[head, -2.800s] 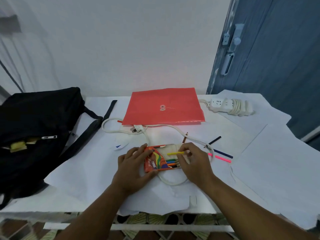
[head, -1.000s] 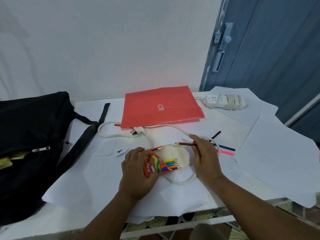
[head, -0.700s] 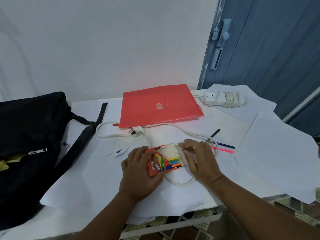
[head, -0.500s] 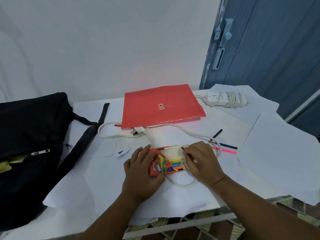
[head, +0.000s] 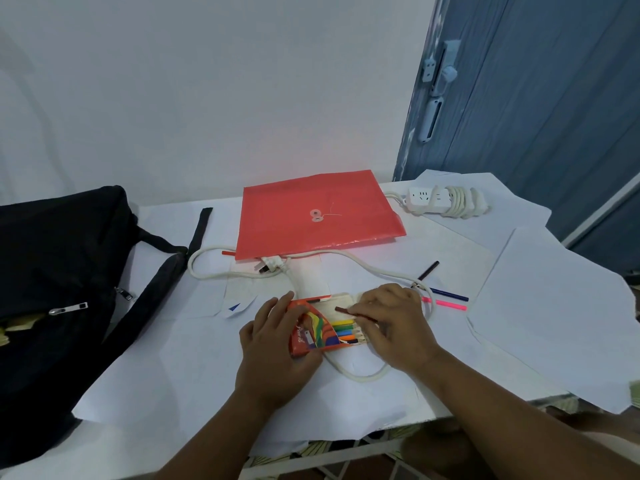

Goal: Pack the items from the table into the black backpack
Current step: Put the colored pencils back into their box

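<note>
White paper is covering the tabletop (head: pixel 180 382) against a pale wall, and I am bracing the orange coloured-pencil box (head: pixel 311 332) with my left hand (head: pixel 273 355), fingers curled round its end, while my right hand (head: pixel 391 323) is pinching a brown pencil (head: pixel 346 310) over the open tray. I am judging this the refilling step: next I am needing to slot it beside the others, then gather the black pencil (head: pixel 428 270), blue pencil (head: pixel 448 294) and pink pencil (head: pixel 446 303) lying just right, before the black backpack (head: pixel 62 278) at far left takes the box.

Your left hand (head: pixel 273 344) and right hand (head: pixel 394 327) are bare, and both forearms show no sleeves, rings or watch.
</note>
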Tool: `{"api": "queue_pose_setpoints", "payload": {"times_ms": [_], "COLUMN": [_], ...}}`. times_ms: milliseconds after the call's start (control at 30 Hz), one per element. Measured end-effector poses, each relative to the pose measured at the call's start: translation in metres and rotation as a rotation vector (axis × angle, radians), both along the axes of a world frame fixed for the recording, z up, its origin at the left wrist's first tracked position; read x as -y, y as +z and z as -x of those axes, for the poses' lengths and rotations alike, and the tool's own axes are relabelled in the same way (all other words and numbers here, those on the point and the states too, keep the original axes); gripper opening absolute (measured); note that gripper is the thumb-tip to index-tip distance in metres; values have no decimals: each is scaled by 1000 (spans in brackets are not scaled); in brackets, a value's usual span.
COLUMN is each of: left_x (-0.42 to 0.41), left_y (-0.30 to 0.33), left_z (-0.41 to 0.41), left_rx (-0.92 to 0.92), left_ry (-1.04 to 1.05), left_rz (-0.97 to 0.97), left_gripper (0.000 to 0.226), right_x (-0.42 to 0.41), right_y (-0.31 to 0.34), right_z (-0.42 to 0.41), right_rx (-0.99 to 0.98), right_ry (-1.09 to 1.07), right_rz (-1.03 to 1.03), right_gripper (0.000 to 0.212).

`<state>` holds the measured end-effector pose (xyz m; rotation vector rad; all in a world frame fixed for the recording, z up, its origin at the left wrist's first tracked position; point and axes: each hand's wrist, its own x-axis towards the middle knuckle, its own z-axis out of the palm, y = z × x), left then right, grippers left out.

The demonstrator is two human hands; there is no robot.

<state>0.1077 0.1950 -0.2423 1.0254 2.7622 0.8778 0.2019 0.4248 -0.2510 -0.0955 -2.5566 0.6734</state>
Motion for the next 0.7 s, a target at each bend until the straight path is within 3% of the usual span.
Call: {"api": "queue_pose_setpoints", "payload": {"times_ms": [233,300,467,700], "left_x": [0,1,1,1], "left_y": [1,-1,-2,-2], "left_z": [-2,-1,0,0], "left_rx": [2,1,5,20], "left_ry": [15,13,17,13], "left_rz": [6,2,9,31], "left_gripper": [72,71,72,73], "right_x": [-3,-1,-2,-4], "right_y": [-2,-5,-3,-1], "right_z": [0,-1,1,2], "right_rx": [44,3,-17,164], "right_ry": [78,69,-49,86], "right_rz": [-60,-28,39,-46], "right_gripper": [56,55,27,52]}}
